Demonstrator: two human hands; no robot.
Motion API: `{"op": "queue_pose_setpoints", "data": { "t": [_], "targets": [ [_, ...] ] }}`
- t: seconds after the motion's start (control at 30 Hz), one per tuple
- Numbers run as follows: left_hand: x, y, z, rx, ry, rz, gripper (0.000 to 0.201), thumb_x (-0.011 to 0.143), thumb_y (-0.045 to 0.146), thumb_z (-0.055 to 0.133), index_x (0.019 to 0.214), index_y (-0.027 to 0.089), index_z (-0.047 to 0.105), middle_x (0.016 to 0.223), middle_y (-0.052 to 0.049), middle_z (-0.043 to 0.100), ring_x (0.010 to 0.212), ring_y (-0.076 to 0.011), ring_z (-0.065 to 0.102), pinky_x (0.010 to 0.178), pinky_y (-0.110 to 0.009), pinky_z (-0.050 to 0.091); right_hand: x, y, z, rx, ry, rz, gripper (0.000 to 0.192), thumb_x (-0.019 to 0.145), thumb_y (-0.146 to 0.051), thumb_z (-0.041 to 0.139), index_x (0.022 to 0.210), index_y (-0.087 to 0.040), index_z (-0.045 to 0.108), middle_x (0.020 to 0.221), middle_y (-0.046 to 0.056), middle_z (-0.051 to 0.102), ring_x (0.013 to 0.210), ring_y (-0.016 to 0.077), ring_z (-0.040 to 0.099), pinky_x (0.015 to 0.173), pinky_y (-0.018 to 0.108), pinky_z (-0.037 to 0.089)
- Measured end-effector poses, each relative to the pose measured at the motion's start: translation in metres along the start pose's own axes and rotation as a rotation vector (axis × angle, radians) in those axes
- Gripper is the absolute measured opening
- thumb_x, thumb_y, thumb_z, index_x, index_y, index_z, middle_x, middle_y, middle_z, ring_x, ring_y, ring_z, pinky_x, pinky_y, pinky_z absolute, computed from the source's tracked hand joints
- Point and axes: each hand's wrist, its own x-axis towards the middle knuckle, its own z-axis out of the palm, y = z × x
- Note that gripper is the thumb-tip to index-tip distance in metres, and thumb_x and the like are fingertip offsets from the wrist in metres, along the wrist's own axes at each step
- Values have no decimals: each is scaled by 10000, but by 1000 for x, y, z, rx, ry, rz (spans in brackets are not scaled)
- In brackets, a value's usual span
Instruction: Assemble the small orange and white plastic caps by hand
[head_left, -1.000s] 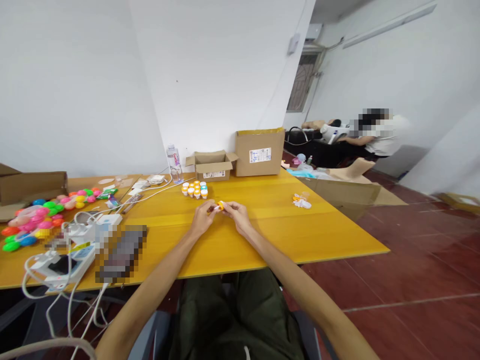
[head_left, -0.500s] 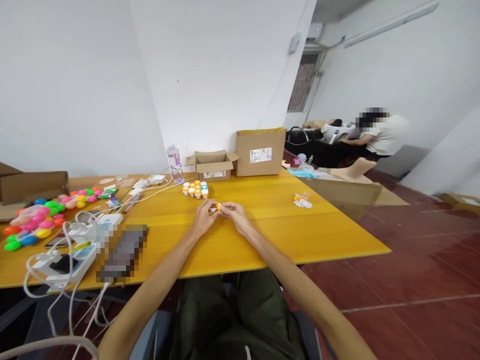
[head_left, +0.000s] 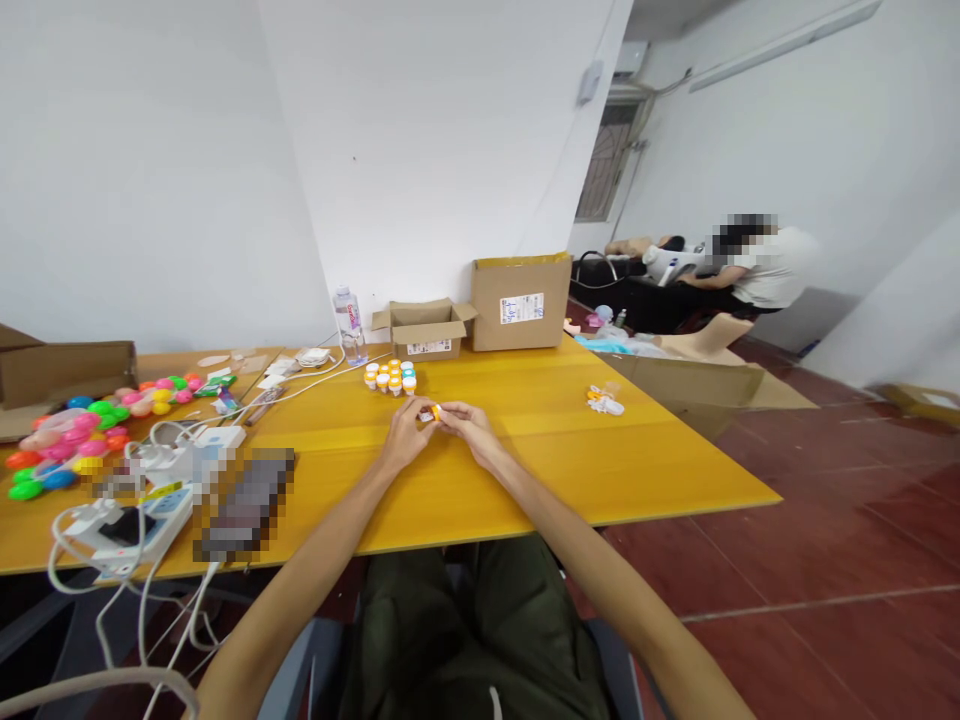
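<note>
Both hands meet over the yellow worktop [head_left: 525,470], holding a small orange-and-white capsule [head_left: 431,412] between their fingertips. The left hand [head_left: 405,432] pinches it in a narrow grip from one side, the right hand [head_left: 466,428] from the other. Just beyond stands a cluster of small orange-capped capsules [head_left: 390,377], with an open cardboard box [head_left: 424,330] behind.

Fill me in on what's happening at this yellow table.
A seated person holds a small orange and white piece between the fingertips of the left hand and right hand, just above the yellow table. Beyond the hands stands a cluster of small orange-capped pieces, with two cardboard boxes and a water bottle behind. Colourful plastic balls and chargers with cables lie to the left. Another person sits in the background.
</note>
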Motion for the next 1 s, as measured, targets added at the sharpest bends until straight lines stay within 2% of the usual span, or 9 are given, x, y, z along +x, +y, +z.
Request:
{"op": "queue_pose_setpoints", "data": {
  "t": [0.17,0.27,0.47,0.7,0.8,0.87,0.93,1.0],
  "targets": [
    [1,0,0,-45,2,-43,164,756,170,670,914,214,653,879,-18,683,762,-158,625,688,-279,510,0,0,0,-21,-34,-22,364,506,-372,859,812,-216,738,881,45,750,850,213,682,834,371,533],
    [1,0,0,-26,-10,-17,165,768,177,663,927,216,646,898,-22,669,796,-165,621,723,-295,515,-1,-1,0,-56,-55,-21,369,523,-426,845,809,-213,749,894,49,749,868,219,676,851,375,524],
    [-1,0,-2,8,-55,71,191,794,146,623,970,219,612,947,-33,626,855,-170,610,789,-311,513,-1,-2,-2,-90,-97,13,396,554,-495,815,796,-189,752,859,64,736,844,214,668,804,355,531],
    [1,2,-3,-49,-47,28,187,783,183,636,967,213,624,953,-41,639,877,-176,612,814,-320,514,0,-1,-3,-112,-110,-2,371,595,-530,784,729,-190,726,754,39,705,764,180,653,731,307,540],
    [3,0,-3,-133,-20,-75,177,784,244,640,955,202,635,950,-41,659,878,-175,623,794,-311,524,5,6,-5,-238,-99,-93,373,719,-563,675,729,-191,712,747,43,700,755,188,644,721,316,534],
    [4,-3,-5,-200,15,-162,206,778,277,646,966,195,637,950,-38,668,857,-168,636,776,-297,530,10,11,-7,-407,-55,-223,311,790,-506,616,799,-213,718,807,44,705,783,198,636,757,340,529],
    [6,-6,-8,-256,61,-243,248,760,298,664,982,191,639,950,-35,674,835,-162,646,766,-286,534,14,16,-9,-599,-10,-368,235,825,-395,589,949,-240,714,951,54,700,845,206,632,832,366,515],
    [7,-11,-12,-292,105,-312,272,736,311,686,976,189,646,953,-34,678,825,-161,652,752,-277,536,18,21,-9,-772,-19,-479,335,837,-288,556,1158,-260,647,1151,75,646,966,217,620,905,385,492]
  ]
}}
